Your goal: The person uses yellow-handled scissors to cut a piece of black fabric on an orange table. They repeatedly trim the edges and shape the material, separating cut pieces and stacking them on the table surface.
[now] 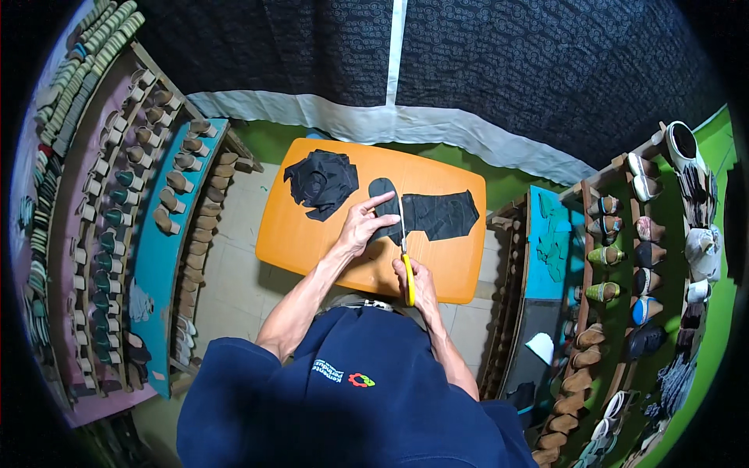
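My left hand (363,225) holds a dark grey, sole-shaped piece (381,188), with two fingers stretched across its top; the thumb is hardly visible. Black fabric (443,216) reaches out from beneath the piece to the right. In my right hand (422,287) are scissors (409,279) with yellow handles, fingers wrapped round the loops. Their blades point away from me, along the right edge of the sole-shaped piece, where the fabric meets it. A crumpled heap of black fabric (321,183) lies on the orange table (290,248), left of my hands.
Racks of brown shoe lasts (178,181) line the left side, beside a turquoise board (156,273). More racks with shoes and lasts (602,292) stand at the right. A dark patterned curtain (499,70) with a white lower band hangs behind the table.
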Available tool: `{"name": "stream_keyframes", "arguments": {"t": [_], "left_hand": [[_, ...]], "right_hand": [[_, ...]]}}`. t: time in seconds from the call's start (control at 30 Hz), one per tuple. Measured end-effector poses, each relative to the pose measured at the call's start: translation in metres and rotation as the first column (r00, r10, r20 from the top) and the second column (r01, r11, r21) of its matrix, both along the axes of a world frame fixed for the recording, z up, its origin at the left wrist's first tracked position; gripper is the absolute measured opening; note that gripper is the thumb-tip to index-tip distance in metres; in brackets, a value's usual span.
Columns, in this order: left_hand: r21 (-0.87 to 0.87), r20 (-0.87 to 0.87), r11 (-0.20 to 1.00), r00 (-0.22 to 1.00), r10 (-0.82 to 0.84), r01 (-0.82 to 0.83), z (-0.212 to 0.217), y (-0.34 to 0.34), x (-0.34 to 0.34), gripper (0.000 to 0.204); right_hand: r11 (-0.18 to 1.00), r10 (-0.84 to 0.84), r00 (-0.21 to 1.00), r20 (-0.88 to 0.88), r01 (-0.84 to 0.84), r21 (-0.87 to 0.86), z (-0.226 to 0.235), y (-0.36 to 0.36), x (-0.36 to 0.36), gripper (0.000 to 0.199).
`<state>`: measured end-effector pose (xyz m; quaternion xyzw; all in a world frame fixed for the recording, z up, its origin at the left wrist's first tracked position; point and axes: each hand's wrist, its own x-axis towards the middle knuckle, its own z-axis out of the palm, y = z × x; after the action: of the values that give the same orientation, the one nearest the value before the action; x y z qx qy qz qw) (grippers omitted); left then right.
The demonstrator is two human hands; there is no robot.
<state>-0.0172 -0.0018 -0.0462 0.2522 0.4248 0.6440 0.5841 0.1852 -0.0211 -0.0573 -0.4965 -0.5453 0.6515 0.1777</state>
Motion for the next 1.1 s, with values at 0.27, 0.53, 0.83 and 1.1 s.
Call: {"name": "stream_keyframes", "arguments": {"t": [0.27, 0.53, 0.83, 1.1], "left_hand": [[0.004, 0.004, 1.000, 1.000, 0.002, -0.002, -0.005, -0.003, 0.006, 0.062], [-0.015, 0.035, 0.999, 0.999, -0.029, 0.030, -0.001, -0.005, 0.017, 0.066], [-0.119, -0.157, 0.985, 0.982, 0.107, -0.127, -0.012, 0.001, -0.014, 0.032], [-0.245, -0.303, 0.937, 0.898, -0.319, 0.250, 0.010, 0.003, -0.058, 0.021]], "right_hand": [[1.000, -0.015, 1.000, 0.000, 0.015, 0.006, -0.010, 0.000, 0.004, 0.047], [0.998, -0.064, 0.998, -0.009, 0.064, 0.024, 0.007, 0.004, 0.001, 0.050], [0.994, -0.050, 0.992, -0.117, 0.039, -0.099, -0.004, -0.003, 0.016, 0.049], [0.980, 0.189, 0.961, -0.202, -0.196, -0.016, -0.028, -0.007, 0.024, 0.052]]}}
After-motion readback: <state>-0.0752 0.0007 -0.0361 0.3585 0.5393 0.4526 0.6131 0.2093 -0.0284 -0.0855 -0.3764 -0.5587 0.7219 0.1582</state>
